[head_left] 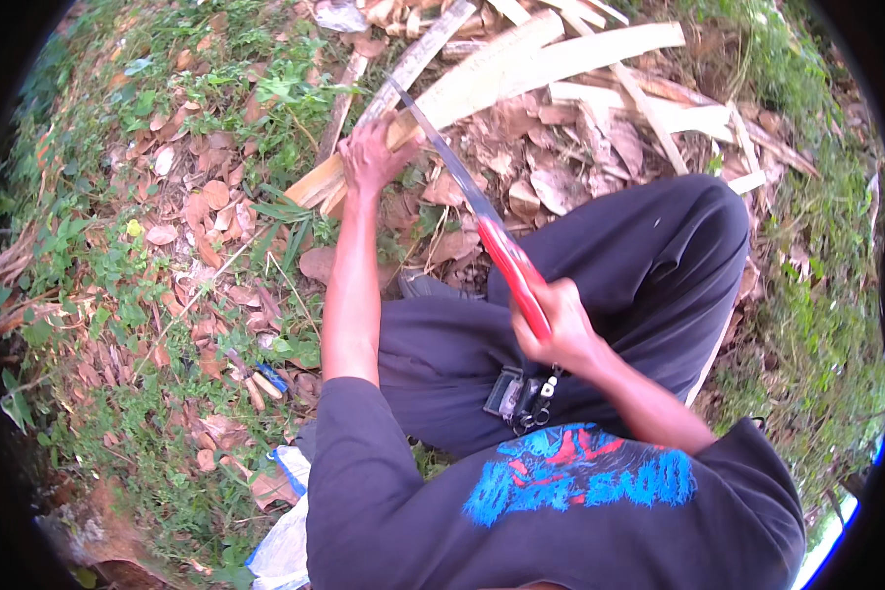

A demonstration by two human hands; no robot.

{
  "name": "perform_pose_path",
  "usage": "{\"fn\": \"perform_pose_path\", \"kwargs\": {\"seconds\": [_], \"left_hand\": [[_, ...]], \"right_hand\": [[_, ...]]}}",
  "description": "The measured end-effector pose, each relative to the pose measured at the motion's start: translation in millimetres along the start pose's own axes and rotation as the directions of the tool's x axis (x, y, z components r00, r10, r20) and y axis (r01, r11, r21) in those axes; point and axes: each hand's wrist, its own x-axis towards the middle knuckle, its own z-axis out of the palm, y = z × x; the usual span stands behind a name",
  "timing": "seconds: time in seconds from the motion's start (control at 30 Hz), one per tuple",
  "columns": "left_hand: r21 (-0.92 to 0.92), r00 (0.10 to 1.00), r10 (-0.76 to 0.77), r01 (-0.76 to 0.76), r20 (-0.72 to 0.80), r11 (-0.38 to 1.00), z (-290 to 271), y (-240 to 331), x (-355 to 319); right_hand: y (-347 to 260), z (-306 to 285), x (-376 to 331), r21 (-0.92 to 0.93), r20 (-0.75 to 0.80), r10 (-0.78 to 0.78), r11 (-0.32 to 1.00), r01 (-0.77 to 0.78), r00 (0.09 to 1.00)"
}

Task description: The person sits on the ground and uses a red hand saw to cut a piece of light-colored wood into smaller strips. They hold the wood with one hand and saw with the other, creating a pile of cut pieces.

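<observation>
My right hand [558, 324] is closed round the red handle of a hand saw [459, 177]. The saw's long dark blade slants up and left, lying across a pale wooden plank [482, 81] just right of my left hand [372, 157]. That left hand presses down on the plank with its fingers wrapped over it; its fingertips are partly hidden. The plank's cut end [310, 187] sticks out to the left of my hand. Whether the blade's teeth are sunk into the wood I cannot tell.
More split wood strips [649, 108] lie in a loose pile at the far side. Dry leaves [216, 202] and grass surround me. Tools with wooden and blue handles [265, 382] rest at the left, near a white sack [283, 546]. My bent knee [708, 211] rises at the right.
</observation>
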Motion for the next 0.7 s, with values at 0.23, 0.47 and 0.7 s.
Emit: {"fn": "perform_pose_path", "kwargs": {"seconds": [0.23, 0.47, 0.7], "left_hand": [[0.033, 0.999, 0.000, -0.001, 0.040, 0.999, -1.1, 1.9, 3.3], [0.069, 1.000, 0.015, -0.016, 0.017, 0.997, -2.4, 7.6, 1.9], [0.069, 1.000, -0.004, 0.006, -0.028, 0.998, 4.0, 1.9, -4.6]], "right_hand": [[3.4, 11.0, 65.3, 0.054, -0.089, 0.095, 0.994, -0.091, 0.991], [7.7, 8.3, 79.9, 0.036, 0.047, 0.213, 0.976, -0.215, 0.976], [-22.0, 16.0, 14.3, 0.156, -0.061, 0.141, 0.979, -0.130, 0.988]]}}
